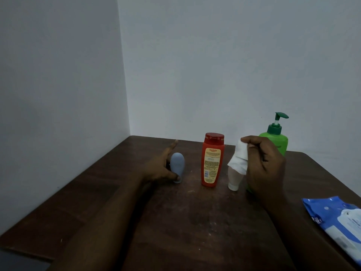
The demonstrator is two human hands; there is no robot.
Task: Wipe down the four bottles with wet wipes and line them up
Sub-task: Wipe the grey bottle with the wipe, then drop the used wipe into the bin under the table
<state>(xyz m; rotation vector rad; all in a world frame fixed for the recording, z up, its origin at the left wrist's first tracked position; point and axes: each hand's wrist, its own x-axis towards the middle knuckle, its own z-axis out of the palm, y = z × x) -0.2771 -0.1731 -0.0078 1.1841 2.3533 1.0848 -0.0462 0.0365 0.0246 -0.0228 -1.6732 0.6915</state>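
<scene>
At the near right edge of the dark wooden table lies a blue pack of wet wipes, flat and partly cut off by the frame. Two forearms reach forward over the table. The left hand holds a small grey-blue bottle that stands upright on the table: the thumb curls against its lower front, the other fingers sit at its left side, and the index finger stretches straight out past it. Right of it, and apart from it, stands a red shampoo bottle with a red cap, its label facing the camera. Further right the right hand pinches a white wet wipe in curled fingers, draped over the upper part of a white tube that stands on its cap. Just behind that hand rises a green pump bottle, partly hidden. Beyond the table two plain pale walls meet in a corner
</scene>
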